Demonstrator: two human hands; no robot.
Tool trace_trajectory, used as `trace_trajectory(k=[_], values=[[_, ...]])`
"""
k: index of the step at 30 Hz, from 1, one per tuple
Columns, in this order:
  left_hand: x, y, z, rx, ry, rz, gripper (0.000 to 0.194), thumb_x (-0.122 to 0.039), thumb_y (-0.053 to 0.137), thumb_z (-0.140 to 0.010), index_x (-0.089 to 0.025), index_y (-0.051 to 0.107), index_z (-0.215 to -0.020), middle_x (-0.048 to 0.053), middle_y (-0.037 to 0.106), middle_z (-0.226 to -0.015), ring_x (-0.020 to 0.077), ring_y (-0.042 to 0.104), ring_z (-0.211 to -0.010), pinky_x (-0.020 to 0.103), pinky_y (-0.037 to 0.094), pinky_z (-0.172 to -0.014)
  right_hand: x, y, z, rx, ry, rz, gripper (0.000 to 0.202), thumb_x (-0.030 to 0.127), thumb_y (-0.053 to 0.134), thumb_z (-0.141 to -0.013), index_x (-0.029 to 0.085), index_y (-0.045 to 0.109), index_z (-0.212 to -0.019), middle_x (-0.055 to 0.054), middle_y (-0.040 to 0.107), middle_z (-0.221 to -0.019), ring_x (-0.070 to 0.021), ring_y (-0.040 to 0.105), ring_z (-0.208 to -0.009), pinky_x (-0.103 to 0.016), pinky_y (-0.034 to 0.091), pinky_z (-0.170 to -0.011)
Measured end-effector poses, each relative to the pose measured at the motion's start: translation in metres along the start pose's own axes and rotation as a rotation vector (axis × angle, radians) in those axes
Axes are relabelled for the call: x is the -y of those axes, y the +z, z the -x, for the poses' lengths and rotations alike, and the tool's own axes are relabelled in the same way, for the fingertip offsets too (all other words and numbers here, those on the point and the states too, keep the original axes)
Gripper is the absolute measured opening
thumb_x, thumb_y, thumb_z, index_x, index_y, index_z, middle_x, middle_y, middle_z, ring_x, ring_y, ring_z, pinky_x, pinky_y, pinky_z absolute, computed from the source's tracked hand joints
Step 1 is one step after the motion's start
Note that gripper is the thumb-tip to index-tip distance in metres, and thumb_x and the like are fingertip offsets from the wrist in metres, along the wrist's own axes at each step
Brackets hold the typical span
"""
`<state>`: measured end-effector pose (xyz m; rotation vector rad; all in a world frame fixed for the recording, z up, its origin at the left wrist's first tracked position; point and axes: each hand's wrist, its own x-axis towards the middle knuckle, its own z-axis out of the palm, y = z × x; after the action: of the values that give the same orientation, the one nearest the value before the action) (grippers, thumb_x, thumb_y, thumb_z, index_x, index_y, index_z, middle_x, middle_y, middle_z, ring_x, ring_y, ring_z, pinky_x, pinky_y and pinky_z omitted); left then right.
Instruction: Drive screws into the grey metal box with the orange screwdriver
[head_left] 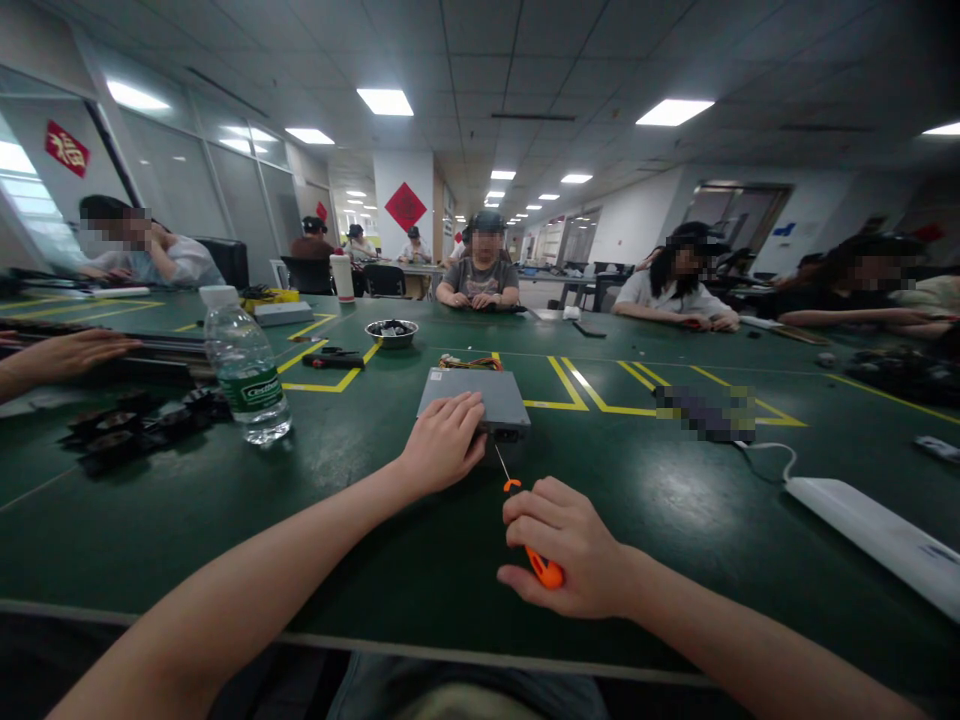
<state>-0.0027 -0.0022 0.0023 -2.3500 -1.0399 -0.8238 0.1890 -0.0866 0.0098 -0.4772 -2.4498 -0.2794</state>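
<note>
A grey metal power supply unit point(480, 390) lies on the green table in front of me, its bundle of coloured wires point(471, 363) at the far side. My left hand point(448, 440) rests on its near left part, fingers stretched over the top. In my right hand point(566, 548) is an orange-handled screwdriver point(546, 570), with the fingers wrapped round the handle. Its thin shaft points up and away toward the near face of the unit, beside the power socket point(507, 436). Whether the tip touches a screw is too small to tell.
A water bottle point(247, 375) stands to the left, near black parts point(124, 430). Further back are a metal bowl point(391, 333) and a black tool point(334, 358). A white power strip point(877, 530) lies right. Another person's hand point(71, 360) reaches in at left; several people sit around.
</note>
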Motion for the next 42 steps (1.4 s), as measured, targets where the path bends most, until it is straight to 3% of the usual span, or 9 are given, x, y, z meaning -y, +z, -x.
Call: trace_trajectory(k=[3,7,14,18,22,25,31,37,42], values=[[0.0005,0.0004,0.0001,-0.007,0.004,0.002,0.030,-0.026,0.045,-0.085,-0.015,0.051,-0.112,0.013,0.054,-0.126,0.0248,0.050,-0.117,0.040,0.039,-0.093,-0.0007,-0.0001,0.0013,-0.002,-0.002,-0.001,0.015,0.033,0.050,-0.083,0.018,0.051,-0.082,-0.005,0.059,-0.081,-0.0137,0.050,-0.066,-0.028,0.041,-0.059],[0.0009,0.0010,0.0004,0.002,0.002,-0.003,0.031,-0.026,0.045,-0.085,-0.014,0.050,-0.113,0.014,0.053,-0.127,0.0250,0.049,-0.117,0.040,0.039,-0.094,0.0000,0.0005,0.0041,-0.119,0.090,-0.104,0.016,0.022,0.047,-0.081,0.017,0.044,-0.096,-0.007,0.055,-0.088,-0.0148,0.054,-0.077,-0.024,0.046,-0.061],[-0.0008,-0.0006,-0.0003,0.014,-0.002,-0.006,0.031,-0.026,0.045,-0.085,-0.012,0.051,-0.112,0.014,0.053,-0.126,0.0249,0.049,-0.117,0.039,0.038,-0.094,0.0009,-0.0006,0.0019,-0.051,0.011,-0.026,0.001,0.020,0.050,-0.080,0.019,0.049,-0.081,-0.004,0.058,-0.083,-0.0131,0.052,-0.068,-0.028,0.042,-0.062],[-0.0005,-0.0010,-0.0006,0.016,-0.001,-0.006,0.031,-0.027,0.044,-0.085,-0.013,0.051,-0.112,0.013,0.053,-0.126,0.0247,0.049,-0.116,0.039,0.038,-0.094,-0.0005,-0.0007,0.0014,-0.056,-0.013,0.011,0.015,0.032,0.054,-0.083,0.019,0.049,-0.078,-0.003,0.059,-0.077,-0.0133,0.051,-0.063,-0.028,0.040,-0.058],[0.0003,0.0009,-0.0001,0.007,-0.005,-0.001,0.030,-0.026,0.045,-0.085,-0.014,0.050,-0.112,0.014,0.053,-0.127,0.0248,0.049,-0.117,0.040,0.039,-0.094,-0.0009,0.0006,0.0039,-0.155,0.065,0.000,0.015,0.025,0.051,-0.083,0.017,0.046,-0.095,-0.008,0.058,-0.088,-0.0155,0.056,-0.076,-0.026,0.046,-0.062],[0.0002,0.0022,0.0004,0.007,-0.009,-0.003,0.031,-0.026,0.045,-0.084,-0.013,0.050,-0.112,0.014,0.052,-0.127,0.0248,0.049,-0.117,0.040,0.038,-0.095,-0.0011,0.0009,0.0049,-0.233,0.091,-0.018,0.013,0.021,0.052,-0.082,0.018,0.044,-0.092,-0.006,0.055,-0.083,-0.0137,0.055,-0.074,-0.023,0.048,-0.060],[-0.0011,0.0006,-0.0008,0.009,-0.010,-0.009,0.031,-0.026,0.045,-0.084,-0.013,0.051,-0.112,0.013,0.053,-0.127,0.0244,0.049,-0.117,0.039,0.039,-0.094,-0.0002,0.0004,0.0022,-0.169,-0.004,0.053,0.008,0.011,0.052,-0.078,0.017,0.051,-0.083,-0.004,0.060,-0.082,-0.0132,0.053,-0.069,-0.027,0.044,-0.062],[-0.0016,-0.0008,-0.0012,0.006,-0.011,-0.018,0.031,-0.026,0.045,-0.085,-0.013,0.051,-0.112,0.013,0.054,-0.126,0.0244,0.049,-0.116,0.039,0.039,-0.094,0.0010,-0.0006,0.0013,-0.118,-0.027,0.084,0.014,0.028,0.058,-0.080,0.018,0.051,-0.073,-0.004,0.060,-0.077,-0.0141,0.052,-0.066,-0.029,0.043,-0.061],[-0.0007,0.0020,-0.0006,-0.014,-0.008,-0.016,0.031,-0.026,0.045,-0.085,-0.014,0.051,-0.112,0.013,0.054,-0.126,0.0246,0.050,-0.116,0.039,0.039,-0.093,0.0003,-0.0009,0.0038,-0.179,0.097,0.034,0.017,0.027,0.051,-0.083,0.016,0.049,-0.095,-0.010,0.058,-0.091,-0.0149,0.058,-0.078,-0.025,0.049,-0.062]])
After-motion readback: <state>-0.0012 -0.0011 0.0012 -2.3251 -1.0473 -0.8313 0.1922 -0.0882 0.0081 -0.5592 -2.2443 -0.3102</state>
